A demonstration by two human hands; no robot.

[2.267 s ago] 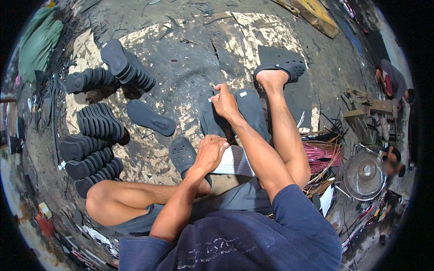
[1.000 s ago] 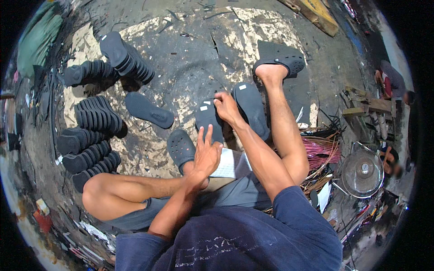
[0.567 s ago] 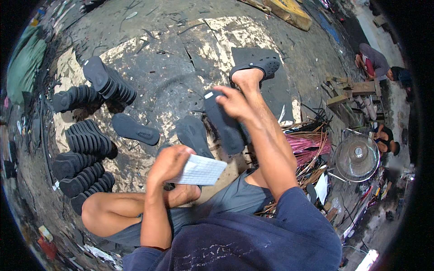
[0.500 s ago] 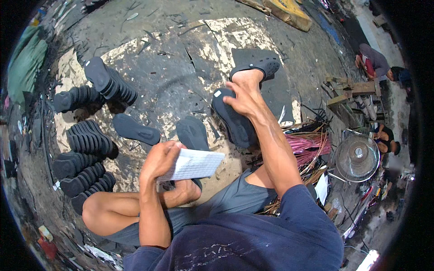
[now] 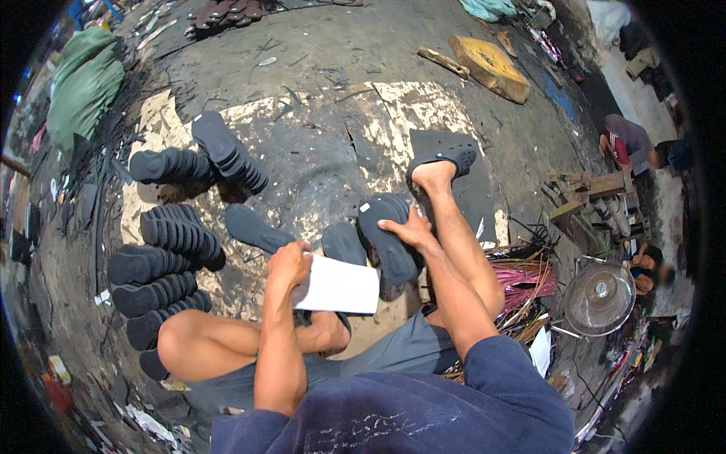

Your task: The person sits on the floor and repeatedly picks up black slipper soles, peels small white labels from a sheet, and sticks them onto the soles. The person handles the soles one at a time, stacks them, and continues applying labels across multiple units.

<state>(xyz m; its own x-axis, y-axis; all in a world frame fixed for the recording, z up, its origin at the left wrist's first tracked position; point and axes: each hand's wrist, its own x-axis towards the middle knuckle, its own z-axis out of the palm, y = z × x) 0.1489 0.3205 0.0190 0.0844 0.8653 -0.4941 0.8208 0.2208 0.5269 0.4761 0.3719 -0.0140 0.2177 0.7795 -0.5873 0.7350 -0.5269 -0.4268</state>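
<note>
To my left sit stacks of dark soles [image 5: 181,231], then a loose sole [image 5: 257,228], any marking too small to read. My left hand [image 5: 290,265] is closed on the edge of a white sheet [image 5: 340,286], no writing visible on its face. Further right, my right hand [image 5: 411,228] grips a bundle of soles [image 5: 386,246], thumb on top, near an unreadable white label [image 5: 364,206]. I seem to be steadying this bundle; the next move calls for keeping the soles together
</note>
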